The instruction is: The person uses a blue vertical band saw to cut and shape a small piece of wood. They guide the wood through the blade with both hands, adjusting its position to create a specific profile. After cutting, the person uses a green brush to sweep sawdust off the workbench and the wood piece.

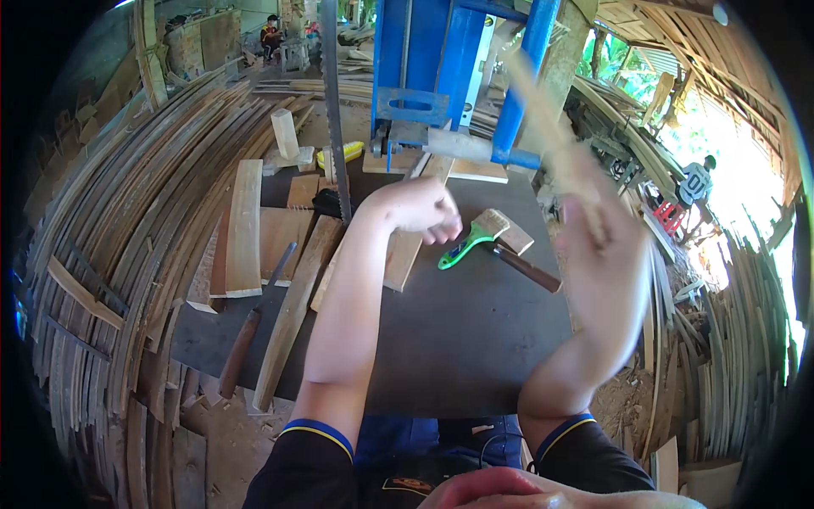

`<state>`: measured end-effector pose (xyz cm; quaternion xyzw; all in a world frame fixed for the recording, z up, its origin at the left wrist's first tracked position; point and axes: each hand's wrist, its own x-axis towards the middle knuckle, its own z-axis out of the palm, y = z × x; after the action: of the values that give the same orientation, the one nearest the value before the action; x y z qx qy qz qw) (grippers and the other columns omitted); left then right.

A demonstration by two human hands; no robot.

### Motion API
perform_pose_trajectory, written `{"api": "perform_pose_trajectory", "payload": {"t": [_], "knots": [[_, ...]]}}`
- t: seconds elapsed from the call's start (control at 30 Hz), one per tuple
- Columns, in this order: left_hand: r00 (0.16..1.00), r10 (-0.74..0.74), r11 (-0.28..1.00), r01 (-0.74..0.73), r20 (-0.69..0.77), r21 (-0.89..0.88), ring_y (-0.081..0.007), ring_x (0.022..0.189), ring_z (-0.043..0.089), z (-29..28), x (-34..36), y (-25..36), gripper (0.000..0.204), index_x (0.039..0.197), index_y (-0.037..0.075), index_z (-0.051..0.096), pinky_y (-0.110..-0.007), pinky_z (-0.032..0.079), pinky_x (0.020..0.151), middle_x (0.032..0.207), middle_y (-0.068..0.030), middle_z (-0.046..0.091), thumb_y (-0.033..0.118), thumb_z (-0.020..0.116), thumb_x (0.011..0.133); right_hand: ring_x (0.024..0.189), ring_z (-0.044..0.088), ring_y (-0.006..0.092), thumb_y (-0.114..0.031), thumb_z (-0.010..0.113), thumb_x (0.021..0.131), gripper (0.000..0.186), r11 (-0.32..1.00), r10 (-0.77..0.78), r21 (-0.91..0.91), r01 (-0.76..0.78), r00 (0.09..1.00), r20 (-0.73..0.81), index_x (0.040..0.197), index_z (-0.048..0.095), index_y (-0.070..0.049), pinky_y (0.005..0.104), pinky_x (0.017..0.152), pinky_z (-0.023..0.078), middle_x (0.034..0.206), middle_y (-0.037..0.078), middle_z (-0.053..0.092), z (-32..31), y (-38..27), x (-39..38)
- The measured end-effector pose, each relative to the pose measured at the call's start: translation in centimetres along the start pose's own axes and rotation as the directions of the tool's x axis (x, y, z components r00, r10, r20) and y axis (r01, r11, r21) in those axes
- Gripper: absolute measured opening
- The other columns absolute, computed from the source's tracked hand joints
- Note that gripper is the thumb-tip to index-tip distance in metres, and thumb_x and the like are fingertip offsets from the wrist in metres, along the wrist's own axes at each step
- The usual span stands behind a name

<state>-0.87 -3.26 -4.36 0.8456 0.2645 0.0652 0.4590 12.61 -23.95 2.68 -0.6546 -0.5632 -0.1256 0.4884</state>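
Note:
My left hand [424,212] hangs above a board [404,261] just right of the band saw's blade [336,136], its fingers loosely bent and apart, with nothing visible in them. My right hand [604,259], blurred by motion, is raised on the right, shut on a pale wooden stick [546,110] that points up past the blue saw frame [405,51]. Between my hands lie a green-handled brush [462,250] and a dark wooden-handled tool [530,267] on the dark metal table [449,339].
Boards [243,227], a long-handled tool [240,352] and a yellow object [339,154] lie on the table's left part. Long timber strips are stacked on both sides [119,212]. A person [695,182] is near red stools at the right; another person [271,38] sits far back.

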Motion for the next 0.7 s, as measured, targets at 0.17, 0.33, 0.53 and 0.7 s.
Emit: {"api": "perform_pose_trajectory", "payload": {"t": [0.17,0.33,0.53,0.7], "knots": [[0.913,0.189,0.973,-0.123,0.363,-0.197,-0.021,0.102,0.069,8.2,1.5,7.0,0.039,0.119,-0.003,0.065,-0.034,0.055,0.088,0.112,-0.0147,0.071,0.029,0.049,0.102,0.045,0.04,0.0022,-0.017,0.059,0.099,0.04,0.992,0.024,0.126,0.029,0.915,-0.403,0.136,0.055,0.0,0.0181,0.043,0.028,0.061,0.001,0.054,-5.2,-1.7,-1.6],[0.633,0.525,0.841,-0.284,0.569,-0.46,-0.0247,0.116,0.06,20.2,3.7,7.5,0.071,0.129,-0.001,0.059,-0.039,0.046,0.102,0.12,-0.0184,0.066,0.06,0.036,0.101,0.044,0.038,0.0038,-0.019,0.054,0.102,0.041,0.984,-0.031,0.137,0.116,0.862,-0.505,0.136,0.053,0.004,0.0196,0.042,0.025,0.058,0.001,0.05,-7.4,-4.4,-1.2],[0.366,0.275,0.616,0.643,0.889,-0.455,-0.0265,0.114,0.062,20.6,5.2,9.4,0.075,0.127,-0.005,0.059,-0.04,0.05,0.099,0.124,-0.0205,0.064,0.061,0.034,0.101,0.046,0.038,0.0034,-0.016,0.055,0.101,0.04,0.994,-0.046,0.071,0.088,0.89,-0.453,0.137,0.053,0.001,0.0191,0.044,0.026,0.063,0.002,0.055,-8.5,-3.7,-1.0],[0.618,0.15,0.965,0.077,0.772,-0.249,-0.0343,0.1,0.07,18.1,3.1,7.8,0.055,0.124,-0.011,0.058,-0.043,0.06,0.083,0.117,-0.0294,0.065,0.037,0.042,0.104,0.059,0.052,0.005,-0.006,0.058,0.096,0.037,0.996,-0.079,0.024,0.086,0.972,-0.223,0.132,0.058,0.001,0.0189,0.054,0.04,0.091,0.009,0.071,-7.0,-3.5,-0.4]]}}
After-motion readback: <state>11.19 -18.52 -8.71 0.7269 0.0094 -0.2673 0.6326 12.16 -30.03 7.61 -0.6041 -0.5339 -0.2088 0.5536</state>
